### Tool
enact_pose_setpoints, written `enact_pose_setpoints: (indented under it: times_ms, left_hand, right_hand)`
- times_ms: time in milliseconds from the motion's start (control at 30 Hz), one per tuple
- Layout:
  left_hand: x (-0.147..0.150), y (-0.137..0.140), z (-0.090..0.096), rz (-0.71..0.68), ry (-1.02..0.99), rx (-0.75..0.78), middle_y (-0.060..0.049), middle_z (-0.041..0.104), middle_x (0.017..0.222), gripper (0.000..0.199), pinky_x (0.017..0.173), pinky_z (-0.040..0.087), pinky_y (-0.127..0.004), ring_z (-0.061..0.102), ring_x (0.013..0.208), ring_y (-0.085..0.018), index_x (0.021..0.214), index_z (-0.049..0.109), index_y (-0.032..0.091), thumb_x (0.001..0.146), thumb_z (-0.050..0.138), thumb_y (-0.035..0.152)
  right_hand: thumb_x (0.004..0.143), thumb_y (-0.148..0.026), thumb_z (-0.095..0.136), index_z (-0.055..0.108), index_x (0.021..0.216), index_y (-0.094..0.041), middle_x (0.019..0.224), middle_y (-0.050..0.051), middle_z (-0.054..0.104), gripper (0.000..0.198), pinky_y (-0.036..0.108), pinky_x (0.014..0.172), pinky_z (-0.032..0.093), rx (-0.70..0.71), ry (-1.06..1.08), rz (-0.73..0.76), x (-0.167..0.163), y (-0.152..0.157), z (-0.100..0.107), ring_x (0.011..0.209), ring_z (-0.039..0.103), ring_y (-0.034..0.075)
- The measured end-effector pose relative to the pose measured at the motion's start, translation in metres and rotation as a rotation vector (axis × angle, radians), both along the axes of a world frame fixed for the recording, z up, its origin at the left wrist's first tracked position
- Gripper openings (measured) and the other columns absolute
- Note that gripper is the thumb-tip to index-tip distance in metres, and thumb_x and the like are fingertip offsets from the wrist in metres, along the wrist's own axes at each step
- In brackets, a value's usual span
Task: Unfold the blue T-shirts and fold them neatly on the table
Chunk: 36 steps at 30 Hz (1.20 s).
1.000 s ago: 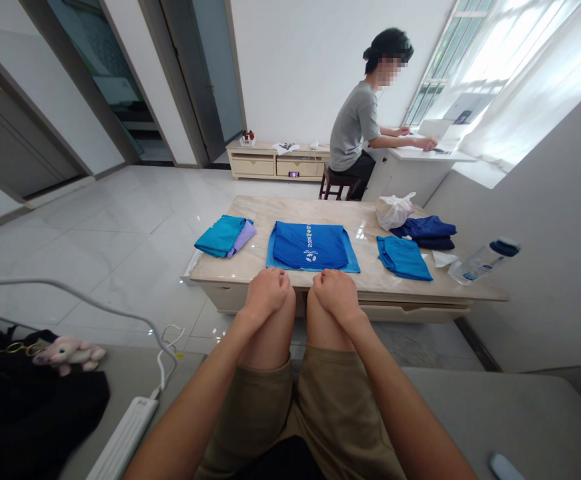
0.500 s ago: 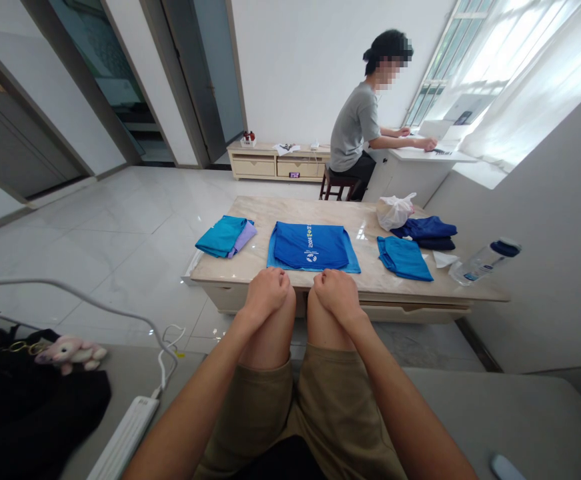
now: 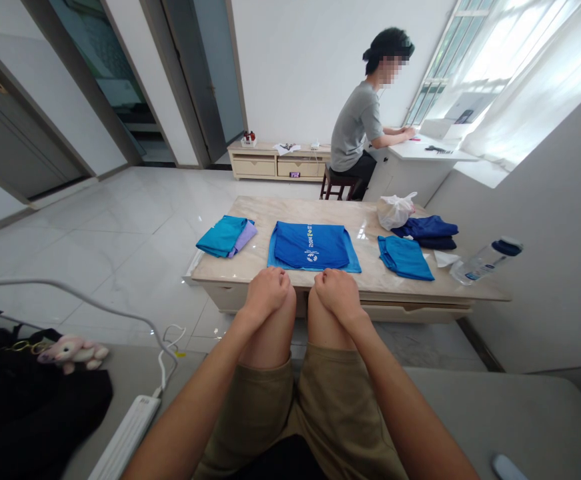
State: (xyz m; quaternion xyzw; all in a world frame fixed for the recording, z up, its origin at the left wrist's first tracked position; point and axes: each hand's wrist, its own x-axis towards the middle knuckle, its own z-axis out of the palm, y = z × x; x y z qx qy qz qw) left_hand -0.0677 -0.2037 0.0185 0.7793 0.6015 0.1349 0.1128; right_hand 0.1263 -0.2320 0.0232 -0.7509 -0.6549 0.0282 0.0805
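The person on the couch [image 3: 495, 413] sits with the left hand [image 3: 267, 290] over one knee [image 3: 284, 320] and the right hand [image 3: 339, 291] over the other, fingers curled down. It looks like a resting pose, one that leaves the cloths alone. Neither hand shows anything in its grasp; whether the fingers squeeze the knees or just drape over them, I can't tell, since the fingertips are tucked out of sight.

Just beyond the hands, in the middle of the low table [image 3: 320, 210], the blue shirt [image 3: 293, 245] lies flat with its print up, on a lighter blue cloth [image 3: 355, 262] that peeks out around it, probably laid under it as a neat backing. A teal cloth [image 3: 220, 235] overlaps a lilac one [image 3: 244, 239] to the left, and a folded blue cloth [image 3: 406, 257] sits to the right, near a navy pile [image 3: 433, 229]; the gaps between seem meant to keep the heaps separate.

The plastic bag [image 3: 395, 212] hides its contents. I can make out "2024" on the shirt, little more. The black heap [image 3: 50, 413] behind the plush toy [image 3: 77, 353] runs out of view; it may be a backpack.
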Motion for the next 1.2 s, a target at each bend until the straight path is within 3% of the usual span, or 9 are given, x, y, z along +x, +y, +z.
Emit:
enact_pose_setpoints:
  times_ms: [1200]
  left_hand:
    - [-0.0016,0.0001,-0.0010,-0.005,0.003,0.006,-0.013,0.082,0.122,0.037,0.101,0.055,-0.034,0.075,0.118,-0.027,0.110,0.081,0.020,0.113,0.045,0.028]
  right_hand:
    - [0.112,-0.027,0.048,0.087,0.108,-0.011,0.115,0.021,0.084,0.043,0.031,0.093,0.050,0.005,0.023,-0.026,0.0014,-0.0016,-0.0003,0.106,0.079,0.028]
